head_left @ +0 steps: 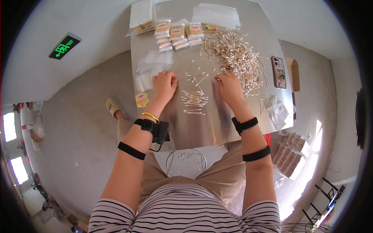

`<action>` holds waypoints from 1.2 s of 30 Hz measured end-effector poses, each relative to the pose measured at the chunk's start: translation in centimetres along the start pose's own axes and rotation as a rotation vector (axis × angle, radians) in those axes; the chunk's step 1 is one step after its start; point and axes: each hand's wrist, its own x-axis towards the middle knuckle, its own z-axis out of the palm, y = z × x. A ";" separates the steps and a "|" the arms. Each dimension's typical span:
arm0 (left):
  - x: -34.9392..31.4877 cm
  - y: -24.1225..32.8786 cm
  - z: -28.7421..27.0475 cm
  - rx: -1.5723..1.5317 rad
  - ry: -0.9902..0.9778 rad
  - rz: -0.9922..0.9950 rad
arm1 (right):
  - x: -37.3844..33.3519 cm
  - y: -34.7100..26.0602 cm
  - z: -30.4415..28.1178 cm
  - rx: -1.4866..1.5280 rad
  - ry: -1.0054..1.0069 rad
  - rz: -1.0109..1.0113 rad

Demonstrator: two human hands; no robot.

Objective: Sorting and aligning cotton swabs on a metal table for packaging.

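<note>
A metal table [196, 136] lies before me. My left hand [164, 86] rests on it with curled fingers, left of some loose cotton swabs and beside clear plastic bags [149, 64]. Whatever its fingertips hold, if anything, is hidden. My right hand [230, 86] is at the left edge of a large heap of cotton swabs [237, 52], thumb and fingers pinched together; I cannot make out anything between them. Between my hands, a few swabs [199, 75] lie scattered. Nearer me, a rough row of swabs [194, 99] lies roughly side by side.
Filled swab packs [178, 32] and a larger bundle [142, 16] stand at the far left. Flat bags [215, 15] lie at the back. Yellow labels [142, 99] are at the left edge; a phone [278, 72] and crumpled plastic [276, 112] lie right. Packed bundles [289, 155] sit on the floor.
</note>
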 end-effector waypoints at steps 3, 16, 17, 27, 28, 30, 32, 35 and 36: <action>0.7 0.7 -0.4 0.002 0.043 -0.085 | -2.8 -0.3 -2.1 0.126 -0.008 0.154; 5.0 4.6 2.2 -0.025 0.005 -0.051 | -28.9 5.2 -15.3 -0.066 0.113 0.782; 5.2 4.8 2.3 -0.120 -0.036 -0.055 | -31.5 5.8 -15.8 -0.069 0.117 0.787; 4.1 4.7 -0.1 0.027 -0.277 0.374 | -33.3 6.2 -13.0 -0.257 0.108 0.799; 3.9 4.8 -0.3 0.024 -0.274 0.376 | -33.1 6.1 -12.6 -0.260 0.116 0.779; 3.7 5.3 -0.4 0.030 -0.244 0.378 | -32.9 6.1 -12.1 -0.224 0.121 0.784; 3.6 5.1 -0.6 0.031 -0.243 0.379 | -32.7 5.7 -11.6 -0.224 0.108 0.790; 3.4 4.8 -0.7 0.011 -0.215 0.353 | -33.2 5.8 -11.6 -0.219 0.101 0.833; 3.2 4.6 -0.7 -0.011 -0.186 0.326 | -33.3 5.9 -11.6 -0.215 0.101 0.833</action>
